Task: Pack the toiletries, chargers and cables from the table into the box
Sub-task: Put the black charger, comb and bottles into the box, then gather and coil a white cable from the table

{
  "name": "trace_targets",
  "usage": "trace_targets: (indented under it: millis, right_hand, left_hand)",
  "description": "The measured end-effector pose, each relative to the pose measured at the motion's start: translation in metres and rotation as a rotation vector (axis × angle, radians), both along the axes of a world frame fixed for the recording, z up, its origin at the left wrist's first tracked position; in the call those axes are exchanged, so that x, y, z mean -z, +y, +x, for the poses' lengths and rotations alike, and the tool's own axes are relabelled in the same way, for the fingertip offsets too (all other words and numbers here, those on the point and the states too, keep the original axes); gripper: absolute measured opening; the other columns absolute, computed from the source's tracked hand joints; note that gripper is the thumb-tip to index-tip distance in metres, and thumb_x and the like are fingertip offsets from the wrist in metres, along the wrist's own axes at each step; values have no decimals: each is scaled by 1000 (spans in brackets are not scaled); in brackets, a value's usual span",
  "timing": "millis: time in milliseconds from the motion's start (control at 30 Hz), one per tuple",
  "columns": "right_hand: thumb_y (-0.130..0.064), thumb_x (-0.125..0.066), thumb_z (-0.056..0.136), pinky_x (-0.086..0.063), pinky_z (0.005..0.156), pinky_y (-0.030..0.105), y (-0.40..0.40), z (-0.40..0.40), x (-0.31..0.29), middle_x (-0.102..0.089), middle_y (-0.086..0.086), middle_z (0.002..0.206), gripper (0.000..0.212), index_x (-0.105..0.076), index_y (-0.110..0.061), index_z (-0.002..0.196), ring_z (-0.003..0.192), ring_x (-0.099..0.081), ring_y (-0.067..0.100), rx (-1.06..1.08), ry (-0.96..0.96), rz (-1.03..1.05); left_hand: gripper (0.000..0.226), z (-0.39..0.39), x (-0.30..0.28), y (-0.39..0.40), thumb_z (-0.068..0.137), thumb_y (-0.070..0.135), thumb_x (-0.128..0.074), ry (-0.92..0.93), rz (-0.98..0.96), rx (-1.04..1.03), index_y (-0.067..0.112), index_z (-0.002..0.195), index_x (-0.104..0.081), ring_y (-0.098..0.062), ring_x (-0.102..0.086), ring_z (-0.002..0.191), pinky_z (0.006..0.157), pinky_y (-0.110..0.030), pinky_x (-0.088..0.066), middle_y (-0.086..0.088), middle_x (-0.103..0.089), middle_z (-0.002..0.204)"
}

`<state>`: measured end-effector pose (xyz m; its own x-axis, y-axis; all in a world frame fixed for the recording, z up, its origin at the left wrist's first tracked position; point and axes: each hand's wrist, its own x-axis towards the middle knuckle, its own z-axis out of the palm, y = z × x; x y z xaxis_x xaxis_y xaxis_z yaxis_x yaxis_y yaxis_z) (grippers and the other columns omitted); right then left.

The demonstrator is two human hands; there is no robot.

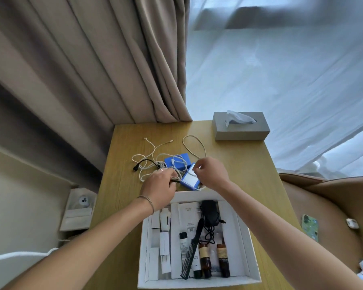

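Note:
A white box (242,243) stands at the near edge of the wooden table (235,164). Inside it lie a black comb (192,253), two brown bottles (222,258), white tubes and a black charger (210,213). Beyond the box, tangled white cables (153,162) and a black cable (144,164) lie over two blue blocks (177,162). My left hand (158,188) grips the cable bundle near the box's far rim. My right hand (211,173) pinches a white cable loop (194,146) above the nearer blue block (190,181).
A grey tissue box (240,128) sits at the table's far right corner. Beige curtains hang behind on the left, sheer ones on the right. A tan chair (331,206) to the right holds a phone (310,227) and small white items.

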<state>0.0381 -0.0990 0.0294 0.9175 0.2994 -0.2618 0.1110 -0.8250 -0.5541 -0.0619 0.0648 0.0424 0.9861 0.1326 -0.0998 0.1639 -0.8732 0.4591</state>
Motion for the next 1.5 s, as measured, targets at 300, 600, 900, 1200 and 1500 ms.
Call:
trace_targets:
  millis: [300,600,900,1200,1500]
  right_hand:
    - [-10,-58,88,-53,70,33,53,56,52,-70,4,120,38,-67,-23,123,93,-67,23,-86,53,-52]
    - [-16,-59,94,-55,79,39,71,64,71,-70,13,102,19,-76,-11,98,94,-64,33,-47,-98,-114]
    - [-11,-68,91,-47,63,28,51,37,18,-76,-3,82,11,-77,-18,89,75,-67,16,-87,-233,225]
    - [-11,-72,89,-49,64,36,40,24,-57,-68,-3,71,6,-73,-13,83,65,-57,13,-147,-359,506]
    - [-1,-70,83,-56,72,41,48,11,-149,-65,-5,81,18,-79,-17,83,78,-66,16,-100,-347,843]
  left_hand:
    - [29,21,17,28,90,20,-53,71,53,14,27,118,-61,-17,-57,106,80,-32,-49,5,-63,112]
    - [31,32,17,44,89,16,-54,3,-4,27,25,118,-63,-16,-59,105,82,-29,-48,4,-65,111]
    - [36,62,-17,56,90,18,-58,-173,-71,24,25,125,-59,-15,-54,108,86,-33,-50,4,-62,117]
    - [23,72,-57,50,97,33,-60,-116,-437,86,20,79,-64,-11,-56,66,63,-36,-45,5,-63,68]
    - [29,61,-118,40,99,32,-56,-78,-916,130,11,118,-64,-16,-62,89,69,-36,-47,4,-70,104]
